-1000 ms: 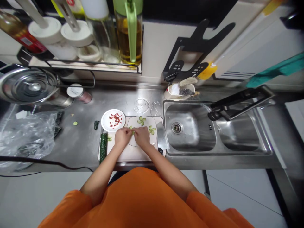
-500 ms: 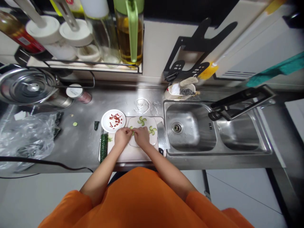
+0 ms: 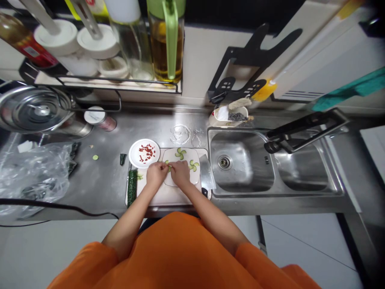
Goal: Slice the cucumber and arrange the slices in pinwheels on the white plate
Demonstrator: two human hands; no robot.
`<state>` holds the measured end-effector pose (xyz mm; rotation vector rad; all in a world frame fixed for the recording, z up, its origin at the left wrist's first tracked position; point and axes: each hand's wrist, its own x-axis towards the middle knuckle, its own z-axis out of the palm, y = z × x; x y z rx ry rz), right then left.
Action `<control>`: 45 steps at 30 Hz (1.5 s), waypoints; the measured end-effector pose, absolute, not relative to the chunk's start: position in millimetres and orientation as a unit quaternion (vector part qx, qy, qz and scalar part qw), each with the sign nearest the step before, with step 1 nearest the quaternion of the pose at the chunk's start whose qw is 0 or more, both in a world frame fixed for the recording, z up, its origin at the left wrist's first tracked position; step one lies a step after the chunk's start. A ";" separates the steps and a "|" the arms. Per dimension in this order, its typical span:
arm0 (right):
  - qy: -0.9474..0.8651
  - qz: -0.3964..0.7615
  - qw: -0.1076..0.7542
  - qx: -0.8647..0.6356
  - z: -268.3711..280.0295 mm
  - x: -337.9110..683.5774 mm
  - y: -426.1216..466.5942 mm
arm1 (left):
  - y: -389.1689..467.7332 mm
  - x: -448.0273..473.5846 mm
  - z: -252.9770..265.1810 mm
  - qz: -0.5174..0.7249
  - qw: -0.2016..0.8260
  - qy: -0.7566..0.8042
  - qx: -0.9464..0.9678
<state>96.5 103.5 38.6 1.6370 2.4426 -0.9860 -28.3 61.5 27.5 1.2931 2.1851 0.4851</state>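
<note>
My left hand point(image 3: 157, 175) and my right hand point(image 3: 180, 175) meet over the left part of a squarish white plate point(image 3: 195, 177). Fingers of both are pinched around thin green cucumber slices point(image 3: 169, 168), partly hidden by the fingertips. Two pinwheels of curved cucumber slices lie on this plate, one at its far side point(image 3: 181, 153) and one on the right point(image 3: 193, 165). Underneath is a pale cutting board point(image 3: 159, 197). A round white plate point(image 3: 131, 151) with small red pieces sits beyond my left hand. Along the board's left edge rests a dark green cucumber point(image 3: 132, 188).
A cleaver point(image 3: 207, 172) lies at the board's right side, beside the steel double sink point(image 3: 243, 160). On the left are a cucumber end point(image 3: 122, 159), a small round slice point(image 3: 95, 157) and a clear plastic bag point(image 3: 36, 176). Bottles and jars stand on a rack point(image 3: 120, 83) behind.
My hands stay at the same spot over the plate, with only slight finger movement. The whole view has shifted very slightly.
</note>
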 end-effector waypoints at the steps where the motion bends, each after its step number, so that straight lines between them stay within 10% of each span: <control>1: 0.787 -0.319 0.021 0.527 38.6 96.5 103.4 | 61.8 -28.2 27.7 0.179 0.273 0.812 0.484; 45: 0.766 -0.343 0.009 0.543 43.8 108.9 105.0 | 50.9 -63.3 36.5 0.229 0.210 0.866 0.391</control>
